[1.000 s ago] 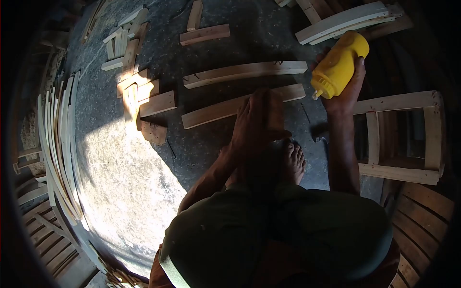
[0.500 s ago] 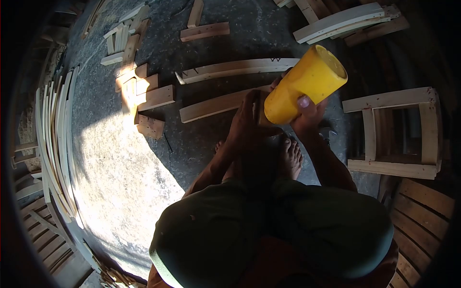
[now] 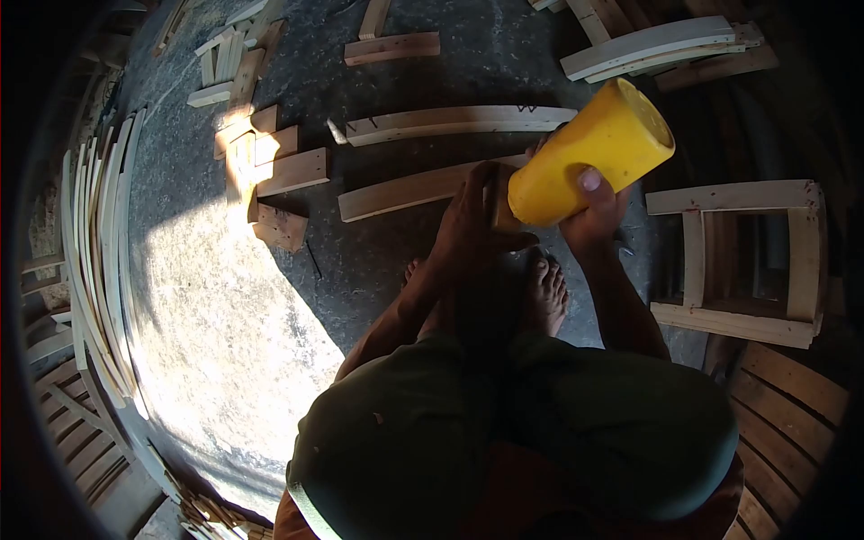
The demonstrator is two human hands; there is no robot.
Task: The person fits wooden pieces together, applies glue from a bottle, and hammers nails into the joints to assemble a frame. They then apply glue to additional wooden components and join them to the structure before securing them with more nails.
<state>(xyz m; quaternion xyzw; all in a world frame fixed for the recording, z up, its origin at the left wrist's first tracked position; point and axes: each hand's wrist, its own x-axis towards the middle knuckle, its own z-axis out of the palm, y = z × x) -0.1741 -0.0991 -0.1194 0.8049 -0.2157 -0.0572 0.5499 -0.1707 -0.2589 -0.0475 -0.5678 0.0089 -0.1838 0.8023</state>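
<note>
A yellow plastic container (image 3: pixel 589 157) is tilted up to the right in my right hand (image 3: pixel 596 211), its thumb pressed on the side and its flat base at the upper right. My left hand (image 3: pixel 472 225) is curved round a dark brown piece (image 3: pixel 501 202) at the container's lower left end. What that piece is stays unclear in the shadow. Behind the hands lie two long wooden pieces, one farther (image 3: pixel 459 124) and one nearer (image 3: pixel 409 193), whose right end is hidden by my left hand and the container.
A wooden frame (image 3: pixel 733 196) stands at the right, above a slatted wooden piece (image 3: pixel 792 396). Short blocks (image 3: pixel 292 171) lie left of the hands, and long thin strips (image 3: pixel 112 270) line the far left. More boards (image 3: pixel 652 47) are stacked at the upper right.
The yellow container and my right hand have moved slightly right, and the container leans a little more to the right. My left hand stays at the brown piece. The view has shifted slightly.
</note>
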